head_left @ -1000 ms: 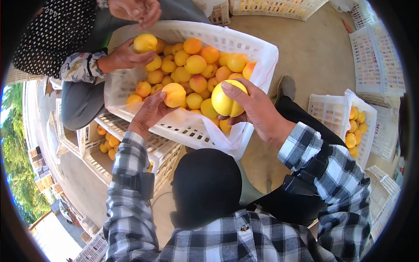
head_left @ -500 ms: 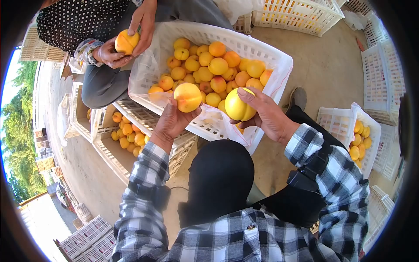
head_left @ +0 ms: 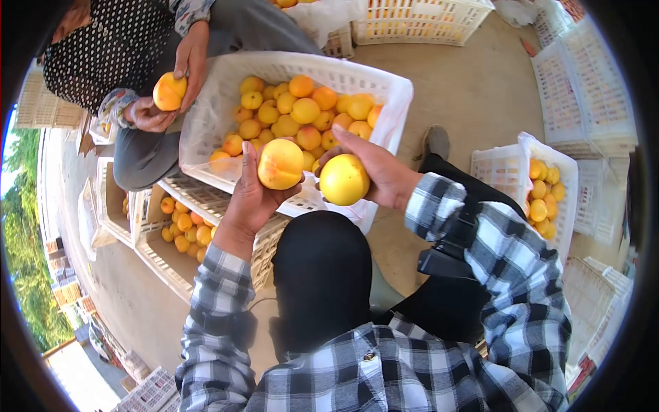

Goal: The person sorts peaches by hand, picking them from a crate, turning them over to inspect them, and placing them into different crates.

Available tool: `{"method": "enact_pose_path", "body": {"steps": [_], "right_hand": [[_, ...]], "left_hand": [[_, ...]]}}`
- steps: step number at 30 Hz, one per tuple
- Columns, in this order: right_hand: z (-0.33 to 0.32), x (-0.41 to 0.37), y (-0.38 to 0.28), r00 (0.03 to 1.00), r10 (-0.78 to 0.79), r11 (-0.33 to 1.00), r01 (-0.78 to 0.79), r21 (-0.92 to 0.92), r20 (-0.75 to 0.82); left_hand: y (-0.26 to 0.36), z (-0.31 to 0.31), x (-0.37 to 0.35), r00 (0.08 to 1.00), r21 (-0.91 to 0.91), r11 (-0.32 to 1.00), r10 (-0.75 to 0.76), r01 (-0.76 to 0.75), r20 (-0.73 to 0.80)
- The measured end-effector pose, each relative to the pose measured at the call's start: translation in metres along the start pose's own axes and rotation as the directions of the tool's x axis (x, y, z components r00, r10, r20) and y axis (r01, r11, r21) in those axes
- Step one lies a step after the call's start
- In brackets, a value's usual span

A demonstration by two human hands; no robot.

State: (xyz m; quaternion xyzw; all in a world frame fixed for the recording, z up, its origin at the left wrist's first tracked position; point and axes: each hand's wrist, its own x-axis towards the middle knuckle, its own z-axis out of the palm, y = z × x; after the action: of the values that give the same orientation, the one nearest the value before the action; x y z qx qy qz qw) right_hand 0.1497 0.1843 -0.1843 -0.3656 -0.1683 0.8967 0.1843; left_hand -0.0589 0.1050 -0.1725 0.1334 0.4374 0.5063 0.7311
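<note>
My left hand grips a yellow-orange peach with a visible crease, fingers curled round its left and underside. A yellower peach sits in my right hand, its thumb along the top and its fingers partly hidden. The two fruits are close together but apart, over the near edge of a white plastic crate. Inside that crate, lined with clear plastic film, lie several loose peaches.
Across at upper left, a co-worker's hands hold another peach. Crates with peaches stand at my left, and another lined crate at my right. Stacked crates stand farther right. A shoe rests on the concrete floor.
My hands have drawn closer together, bringing the two peaches nearly side by side. The right peach has turned in my fingers. The whole view has shifted, with the crate now lower and farther left.
</note>
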Motion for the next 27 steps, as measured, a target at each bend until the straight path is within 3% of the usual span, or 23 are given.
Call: {"method": "enact_pose_path", "body": {"steps": [2, 3, 4, 7, 8, 10, 12, 14, 15, 16, 17, 18, 19, 20, 21, 22, 23, 25, 27], "right_hand": [[0.003, -0.003, -0.003, 1.0, 0.017, 0.995, -0.017, -0.097, -0.001], [0.011, -0.012, -0.008, 0.999, 0.023, 0.981, -0.029, -0.194, -0.036], [0.011, -0.012, -0.008, 0.998, -0.059, 0.961, 0.065, -0.267, 0.028], [0.011, -0.016, -0.011, 0.966, -0.196, 0.955, 0.227, -0.188, 0.17], [0.007, -0.018, -0.017, 0.972, -0.168, 0.938, 0.209, -0.277, 0.165], [0.011, -0.028, -0.016, 0.981, -0.192, 0.956, 0.195, -0.22, 0.037], [0.005, -0.058, -0.021, 0.966, -0.23, 0.971, 0.22, 0.088, 0.115], [-0.016, -0.099, -0.025, 0.955, -0.277, 0.931, 0.24, 0.275, 0.105], [-0.031, -0.121, -0.025, 0.922, -0.387, 0.874, 0.358, 0.329, 0.026], [-0.053, -0.146, -0.025, 0.877, -0.478, 0.811, 0.459, 0.362, -0.041], [-0.094, -0.167, -0.018, 0.729, -0.672, 0.712, 0.684, 0.16, -0.128], [-0.112, -0.207, -0.02, 0.74, -0.671, 0.679, 0.639, 0.361, -0.05], [-0.142, -0.231, -0.011, 0.607, -0.766, 0.562, 0.792, 0.238, -0.211], [-0.189, -0.252, 0.006, 0.355, -0.908, 0.415, 0.683, -0.601, -0.223], [-0.208, -0.281, 0.018, 0.186, -0.973, 0.198, 0.356, -0.913, -0.139], [-0.3, -0.285, 0.04, 0.387, -0.727, 0.599, 0.761, -0.247, -0.568], [-0.277, -0.321, 0.037, 0.468, -0.539, 0.45, 0.863, 0.23, -0.701], [-0.328, -0.351, 0.071, 0.377, -0.59, 0.462, 0.883, 0.084, -0.714], [-0.355, -0.378, 0.091, 0.29, -0.523, 0.569, 0.819, -0.074, -0.802]], "left_hand": [[0.005, 0.014, 0.0, 0.998, 0.153, 0.988, 0.032, -0.022, -0.061], [0.006, 0.021, -0.001, 0.999, 0.221, 0.974, 0.049, -0.043, -0.019], [0.005, 0.035, -0.001, 0.992, 0.264, 0.963, 0.08, -0.051, -0.098], [0.002, 0.033, 0.009, 0.984, 0.24, 0.97, 0.085, -0.045, -0.158], [0.006, 0.034, 0.011, 0.988, 0.208, 0.978, 0.063, -0.033, -0.138], [0.01, 0.047, 0.013, 0.966, 0.167, 0.986, 0.057, -0.015, -0.251], [0.008, 0.07, 0.014, 0.954, 0.195, 0.978, 0.128, -0.075, -0.273], [0.013, 0.047, 0.008, 0.996, 0.186, 0.981, 0.044, -0.058, 0.075], [0.01, 0.063, 0.005, 0.998, 0.066, 0.997, 0.038, -0.042, 0.053], [0.006, 0.066, 0.002, 0.997, 0.069, 0.997, 0.028, -0.032, 0.068], [-0.002, 0.069, -0.004, 0.994, 0.006, 0.998, 0.055, -0.056, 0.099], [-0.005, 0.068, -0.004, 0.99, -0.059, 0.996, 0.069, -0.062, 0.12], [-0.007, 0.068, -0.004, 0.982, -0.102, 0.994, 0.061, -0.044, 0.177], [-0.011, 0.068, -0.003, 0.98, -0.102, 0.994, 0.049, -0.03, 0.192], [-0.015, 0.067, -0.002, 0.968, -0.124, 0.992, 0.053, -0.023, 0.244], [-0.02, 0.067, -0.001, 0.955, -0.146, 0.989, 0.058, -0.016, 0.29], [-0.024, 0.07, -0.001, 0.946, -0.156, 0.988, 0.059, -0.009, 0.317], [-0.033, 0.075, -0.001, 0.955, -0.156, 0.988, 0.04, 0.006, 0.293], [-0.039, 0.078, 0.001, 0.962, -0.154, 0.988, 0.028, 0.014, 0.27]]}}
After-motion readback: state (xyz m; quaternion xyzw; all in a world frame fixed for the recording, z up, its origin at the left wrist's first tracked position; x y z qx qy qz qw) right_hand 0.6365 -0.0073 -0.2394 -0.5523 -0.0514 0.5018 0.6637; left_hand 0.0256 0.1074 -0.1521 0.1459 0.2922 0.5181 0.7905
